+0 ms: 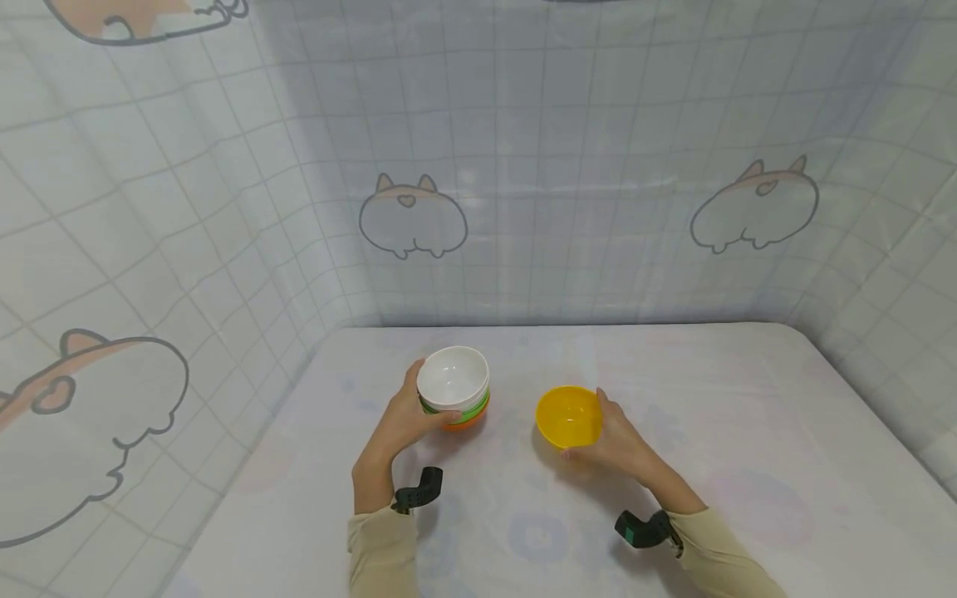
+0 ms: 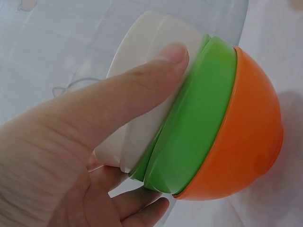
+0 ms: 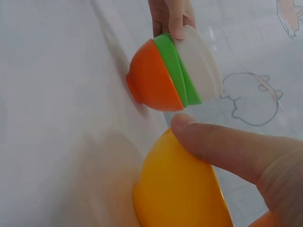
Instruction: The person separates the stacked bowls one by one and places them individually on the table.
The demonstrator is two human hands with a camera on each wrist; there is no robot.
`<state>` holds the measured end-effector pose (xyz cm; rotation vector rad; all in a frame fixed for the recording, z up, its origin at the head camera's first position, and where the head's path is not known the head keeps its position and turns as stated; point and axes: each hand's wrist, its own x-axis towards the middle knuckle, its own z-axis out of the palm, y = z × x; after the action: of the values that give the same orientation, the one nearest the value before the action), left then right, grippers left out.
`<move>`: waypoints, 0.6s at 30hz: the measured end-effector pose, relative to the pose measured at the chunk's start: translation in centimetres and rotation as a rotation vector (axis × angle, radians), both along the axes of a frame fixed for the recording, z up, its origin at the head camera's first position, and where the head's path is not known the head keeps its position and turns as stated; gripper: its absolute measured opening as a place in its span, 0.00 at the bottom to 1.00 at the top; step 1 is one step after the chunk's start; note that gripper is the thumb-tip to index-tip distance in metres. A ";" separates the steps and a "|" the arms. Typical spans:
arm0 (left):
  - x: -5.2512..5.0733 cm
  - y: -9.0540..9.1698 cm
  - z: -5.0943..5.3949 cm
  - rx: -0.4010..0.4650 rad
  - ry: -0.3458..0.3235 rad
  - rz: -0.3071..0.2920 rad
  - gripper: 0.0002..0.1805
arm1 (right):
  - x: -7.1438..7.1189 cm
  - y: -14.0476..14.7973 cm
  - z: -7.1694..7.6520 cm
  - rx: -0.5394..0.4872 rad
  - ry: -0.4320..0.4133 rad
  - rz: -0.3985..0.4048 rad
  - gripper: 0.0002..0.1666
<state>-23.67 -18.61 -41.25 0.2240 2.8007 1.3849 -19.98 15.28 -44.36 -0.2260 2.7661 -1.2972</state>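
My left hand (image 1: pixel 404 419) grips a nested stack of bowls left of the table's middle, thumb on the near side and fingers round the far side. On top is white bowlware (image 1: pixel 453 374), tilted in the stack. Green bowlware (image 2: pixel 203 118) shows beneath it, with two edges visible, and an orange bowl (image 2: pixel 246 137) is at the bottom. To the right, my right hand (image 1: pixel 616 440) holds a yellow bowl (image 1: pixel 568 415) by its right side between thumb and fingers. Its inside shows nothing in it. Whether the yellow bowl touches the table cannot be told.
The pale, faintly patterned table (image 1: pixel 538 507) lies under both hands. Behind it and at the sides hangs a white gridded curtain (image 1: pixel 523 208) with cartoon animal drawings. A dark wrist device (image 1: pixel 419 490) is worn on the left arm, and another device (image 1: pixel 643 529) on the right.
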 end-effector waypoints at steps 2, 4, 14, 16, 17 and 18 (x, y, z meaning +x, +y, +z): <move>-0.1 0.0 -0.1 -0.002 0.000 0.001 0.63 | 0.0 0.0 0.0 -0.005 0.001 0.004 0.73; -0.1 0.0 -0.1 -0.003 -0.003 0.002 0.63 | 0.1 0.0 0.1 -0.008 0.007 0.007 0.73; 0.4 -0.2 0.5 0.001 -0.010 -0.005 0.62 | 0.7 -0.1 0.3 -0.027 0.017 0.020 0.73; 0.5 -0.2 0.6 0.001 -0.010 -0.006 0.62 | 0.8 -0.1 0.5 -0.022 0.014 0.031 0.73; 0.6 -0.3 0.6 0.000 -0.011 -0.006 0.62 | 0.9 -0.1 0.7 -0.026 0.005 0.034 0.73; 0.6 -0.3 0.6 -0.001 -0.012 -0.006 0.62 | 0.9 -0.1 0.9 -0.024 -0.006 0.034 0.74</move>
<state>-23.05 -18.89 -40.60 0.2240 2.7884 1.3793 -19.04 15.22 -43.48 -0.2689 2.7307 -1.3222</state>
